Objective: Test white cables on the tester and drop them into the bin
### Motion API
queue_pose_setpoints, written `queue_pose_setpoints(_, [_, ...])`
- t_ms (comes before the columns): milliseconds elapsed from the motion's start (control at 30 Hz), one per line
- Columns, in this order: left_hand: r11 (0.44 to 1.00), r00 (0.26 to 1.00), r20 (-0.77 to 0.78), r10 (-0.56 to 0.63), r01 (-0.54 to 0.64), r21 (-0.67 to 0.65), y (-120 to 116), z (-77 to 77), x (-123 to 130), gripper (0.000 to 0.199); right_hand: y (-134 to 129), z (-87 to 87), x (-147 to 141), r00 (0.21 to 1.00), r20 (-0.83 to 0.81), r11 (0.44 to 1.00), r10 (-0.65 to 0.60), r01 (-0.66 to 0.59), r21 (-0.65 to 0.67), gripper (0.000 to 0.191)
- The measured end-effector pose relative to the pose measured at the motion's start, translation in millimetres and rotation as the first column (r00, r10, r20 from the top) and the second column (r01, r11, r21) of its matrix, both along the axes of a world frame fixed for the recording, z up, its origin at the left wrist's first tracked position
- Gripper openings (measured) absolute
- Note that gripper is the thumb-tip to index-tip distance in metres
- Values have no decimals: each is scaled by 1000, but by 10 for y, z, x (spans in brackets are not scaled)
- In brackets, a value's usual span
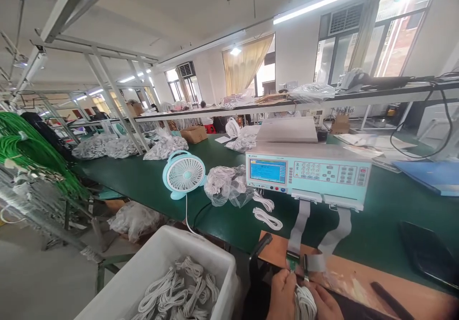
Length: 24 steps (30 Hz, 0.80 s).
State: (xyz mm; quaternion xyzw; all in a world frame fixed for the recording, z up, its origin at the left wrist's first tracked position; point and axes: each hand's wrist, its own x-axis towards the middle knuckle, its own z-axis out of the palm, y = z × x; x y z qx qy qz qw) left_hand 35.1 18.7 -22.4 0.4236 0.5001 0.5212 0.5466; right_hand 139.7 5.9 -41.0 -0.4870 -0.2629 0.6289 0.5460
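Note:
At the lower edge my left hand (282,293) is closed, its fingertips pinched at the edge of a small green circuit board (292,262); it seems to hold one end of a coiled white cable (304,303). My right hand (324,303) curls round the other side of that coil, close to a second dark connector (306,265). Both hands are partly cut off by the frame. Two grey ribbon cables (300,227) run from the connectors up to a light-blue tester (308,172) with a lit blue screen. The plug ends are too small to make out.
A white bin (201,248) with several coiled cables stands at lower left. On the green table (143,181) are a small fan (185,174), bagged cables (222,184), two loose coils (267,218) and a black phone-like object (428,250). A black clamp (260,248) grips the brown board (351,274).

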Motion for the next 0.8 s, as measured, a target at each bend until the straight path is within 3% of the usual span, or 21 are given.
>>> queue_pose_setpoints(133, [999, 999, 46, -13, 15, -46, -169, 60, 29, 49, -256, 221, -53, 993, 109, 998, -42, 36, 61, 36])
queue_pose_setpoints(200, [985, 996, 74, -59, 70, -156, -285, 107, 40, 45, -393, 326, 122, 973, 230, 996, -6, -14, 83, 36])
queue_pose_setpoints(267, [950, 986, 130, -100, 134, -283, -364, 129, 38, 44, -506, 377, 486, 920, 392, 998, 13, -35, 49, 33])
queue_pose_setpoints(300, [928, 979, 170, -110, 163, -335, -387, 125, 32, 44, -564, 385, 717, 850, 525, 999, 28, -43, 16, 32])
queue_pose_setpoints(333, [906, 970, 215, -110, 186, -379, -402, 113, 26, 44, -625, 388, 955, 724, 687, 998, 55, -56, -21, 31])
queue_pose_setpoints(400, [855, 945, 317, -83, 231, -465, -413, 71, 24, 40, -763, 396, 1348, 347, 936, 996, 63, -81, -37, 28])
queue_pose_setpoints(433, [821, 927, 369, -63, 259, -510, -410, 47, 33, 38, -835, 405, 1457, 182, 983, 994, 14, -106, 5, 27])
queue_pose_setpoints(467, [783, 907, 420, -44, 292, -549, -402, 25, 52, 35, -907, 419, 1490, 69, 996, 982, -53, -175, 64, 26])
queue_pose_setpoints(500, [747, 883, 469, -28, 330, -577, -390, 6, 80, 33, -974, 437, 1445, 19, 992, 952, -125, -279, 126, 26])
queue_pose_setpoints(533, [715, 859, 512, -18, 369, -593, -378, -9, 117, 31, -1030, 458, 1332, 26, 983, 893, -182, -414, 176, 26])
queue_pose_setpoints(600, [674, 820, 572, -21, 434, -598, -363, -25, 211, 30, -1091, 502, 990, 98, 972, 719, -212, -658, 223, 32])
queue_pose_setpoints(667, [657, 811, 584, -34, 458, -598, -382, -31, 304, 33, -1077, 540, 655, 168, 965, 590, -200, -766, 256, 39])
queue_pose_setpoints(733, [691, 852, 519, -68, 415, -591, -443, -27, 352, 38, -1013, 567, 461, 275, 948, 518, -158, -795, 317, 35])
queue_pose_setpoints(800, [780, 908, 399, -129, 342, -524, -531, -7, 319, 40, -936, 598, 421, 403, 914, 509, -54, -776, 372, 26])
